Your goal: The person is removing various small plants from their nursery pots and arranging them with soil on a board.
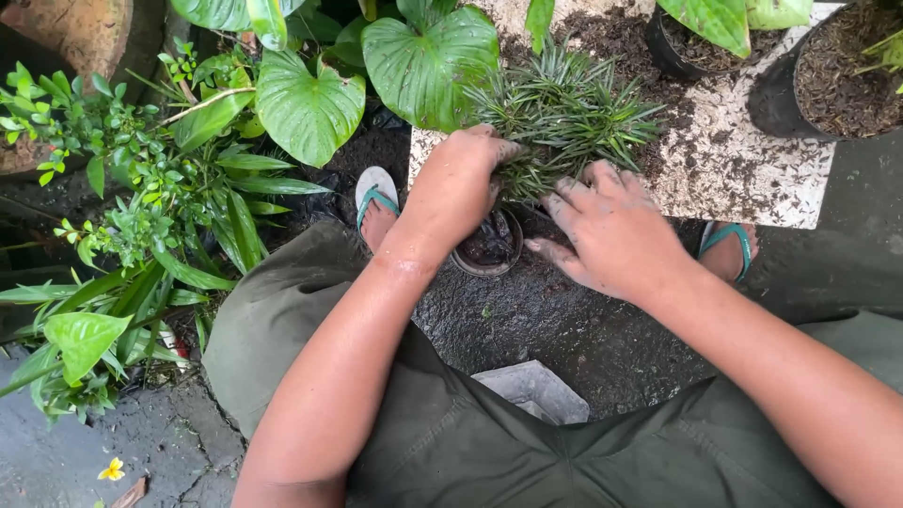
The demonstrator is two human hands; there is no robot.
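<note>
A spiky green plant (564,113) with narrow leaves stands in a small dark round pot (487,252) of soil on the wet ground. My left hand (456,183) grips the plant's base from the left, fingers curled into the leaves. On the right side of the pot, my right hand (611,230) presses down on the soil with spread, soil-smeared fingers. Both forearms reach in from below over my green trousers (442,442).
A speckled stone slab (743,160) strewn with soil holds two black pots (785,94) of earth. Broad-leaved plants (310,103) crowd the left side. My feet in teal sandals (374,196) flank the pot. A grey concrete block (536,390) lies between my knees.
</note>
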